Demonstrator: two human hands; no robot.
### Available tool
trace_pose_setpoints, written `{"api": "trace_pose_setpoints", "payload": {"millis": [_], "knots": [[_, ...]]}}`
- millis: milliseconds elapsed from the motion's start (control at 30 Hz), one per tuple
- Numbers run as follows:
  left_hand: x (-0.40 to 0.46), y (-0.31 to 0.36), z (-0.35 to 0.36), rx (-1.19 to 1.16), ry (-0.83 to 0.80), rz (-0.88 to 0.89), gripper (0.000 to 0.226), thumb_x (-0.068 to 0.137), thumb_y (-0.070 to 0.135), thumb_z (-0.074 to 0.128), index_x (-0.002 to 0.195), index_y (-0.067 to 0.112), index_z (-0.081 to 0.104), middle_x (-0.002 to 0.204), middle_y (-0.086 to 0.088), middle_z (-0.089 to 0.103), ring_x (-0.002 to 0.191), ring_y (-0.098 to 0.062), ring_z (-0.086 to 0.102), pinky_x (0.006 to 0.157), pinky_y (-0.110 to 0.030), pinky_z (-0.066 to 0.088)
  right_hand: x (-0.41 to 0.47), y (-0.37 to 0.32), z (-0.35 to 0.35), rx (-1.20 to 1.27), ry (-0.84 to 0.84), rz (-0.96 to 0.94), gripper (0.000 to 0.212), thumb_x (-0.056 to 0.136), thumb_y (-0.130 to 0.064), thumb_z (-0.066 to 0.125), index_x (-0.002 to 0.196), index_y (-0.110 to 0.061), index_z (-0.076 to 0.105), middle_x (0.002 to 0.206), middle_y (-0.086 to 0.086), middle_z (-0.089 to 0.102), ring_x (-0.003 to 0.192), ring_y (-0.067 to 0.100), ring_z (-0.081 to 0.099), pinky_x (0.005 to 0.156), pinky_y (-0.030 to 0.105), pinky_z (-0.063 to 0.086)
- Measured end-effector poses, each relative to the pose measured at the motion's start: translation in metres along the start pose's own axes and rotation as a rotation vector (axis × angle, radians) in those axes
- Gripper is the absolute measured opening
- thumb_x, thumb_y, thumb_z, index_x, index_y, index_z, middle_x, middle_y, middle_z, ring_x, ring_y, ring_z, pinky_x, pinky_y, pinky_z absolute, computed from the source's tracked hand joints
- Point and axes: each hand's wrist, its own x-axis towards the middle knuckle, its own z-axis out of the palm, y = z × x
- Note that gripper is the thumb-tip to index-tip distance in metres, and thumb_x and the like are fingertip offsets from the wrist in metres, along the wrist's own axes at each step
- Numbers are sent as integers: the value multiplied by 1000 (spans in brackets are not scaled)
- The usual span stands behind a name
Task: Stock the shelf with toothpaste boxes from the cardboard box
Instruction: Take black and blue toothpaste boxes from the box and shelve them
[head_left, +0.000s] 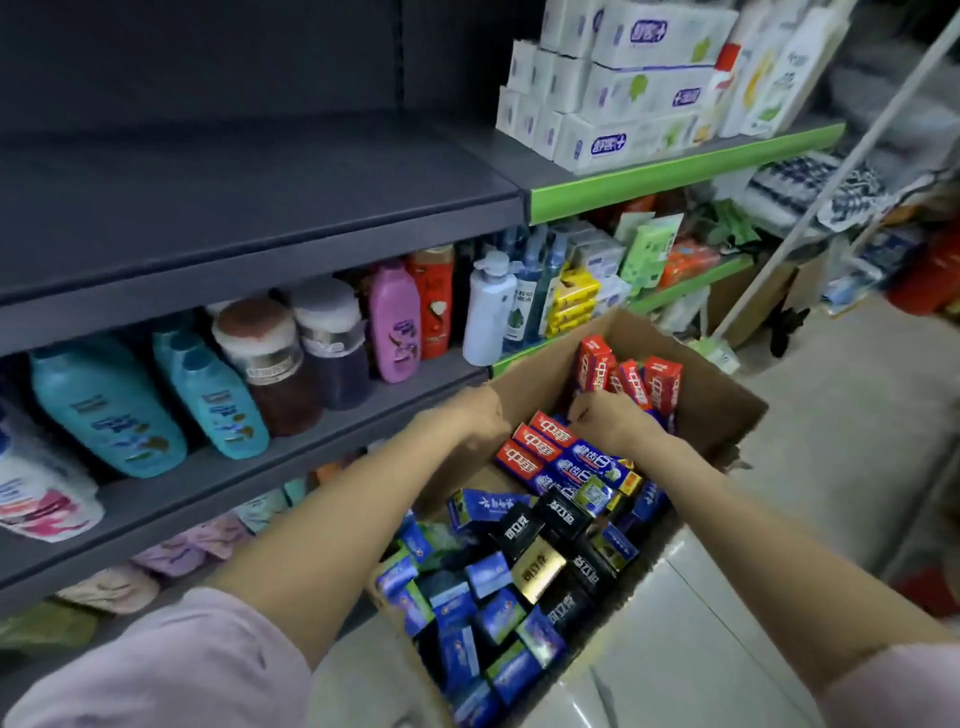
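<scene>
grey shop shelving (260, 208) fills the left side, its upper shelf bare, the one below carrying shampoo bottles (104, 405) and jars (270, 358). tissue packs (623, 78) stack on a green-edged shelf further right. on the pale floor stands the open cardboard box (717, 395), packed with toothpaste boxes (519, 571) in blue, black and red. both arms reach into it. the left hand (467, 415) sits at the box's left wall near the rim, fingers curled over; whether it grips the cardboard i cannot tell. the right hand (608, 421) is inside at the far end, fingers bent down among the upright red toothpaste boxes (649, 384), touching them.
</scene>
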Motion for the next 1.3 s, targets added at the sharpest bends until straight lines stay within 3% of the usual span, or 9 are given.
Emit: {"api": "trace_pose_setpoints", "payload": {"millis": [133,300,400,500,700,933,1067,1200,1300], "knots": [[45,0,33,88,-114,-82,31,92,23,54,113,2,65,117,-13,66,106,-29,62,91,-34,48,32,24,16,9,-148,-45,30,92,-23,56,116,-5,60,118,14,62,108,30,57,90,37,45],[69,-13,73,175,-258,-210,41,88,30,62,120,3,59,125,-13,62,111,-31,59,90,-34,46,57,30,46,55,-455,-198,51,93,-39,53,136,-14,45,141,9,47,125,26,47,98,32,39],[65,-23,99,192,-359,-347,50,84,29,65,128,8,54,125,-11,60,110,-29,60,93,-34,49,59,34,60,75,-711,-258,64,88,-55,51,142,-22,38,140,-6,42,129,20,42,101,28,35],[56,-26,115,105,-246,-383,40,89,27,60,123,8,56,126,-15,59,111,-29,59,88,-30,46,64,43,66,4,-805,-326,75,80,-64,56,141,-25,40,146,-4,39,132,18,39,105,28,32],[39,-10,108,-162,92,-396,43,77,31,73,109,8,59,112,-13,63,102,-29,60,83,-34,47,65,46,66,124,-600,-447,45,90,-48,53,121,-17,62,123,8,60,110,19,54,85,26,38],[7,-2,94,-318,440,-394,67,70,27,83,118,7,41,98,-6,52,94,-24,53,75,-30,42,53,31,70,-88,-470,-428,39,101,-29,25,126,-7,46,137,19,47,124,34,44,93,37,35],[-2,-4,94,-382,444,-348,68,68,26,84,119,7,43,100,-5,52,91,-19,51,75,-27,41,45,28,75,-55,-579,-354,65,94,-44,42,148,-17,15,144,15,41,129,31,42,98,35,36],[-9,-8,95,-457,470,-294,56,64,24,86,103,17,47,95,-4,61,87,-18,56,70,-25,41,49,28,76,-12,-569,-374,68,88,-30,60,142,-12,23,127,13,53,112,27,53,88,34,46],[-13,-10,88,-538,548,-258,58,60,22,88,100,24,47,93,-2,64,96,-22,56,80,-33,48,51,29,67,150,-432,-402,66,85,-23,65,135,-7,26,108,8,53,94,22,52,67,28,41]]}}
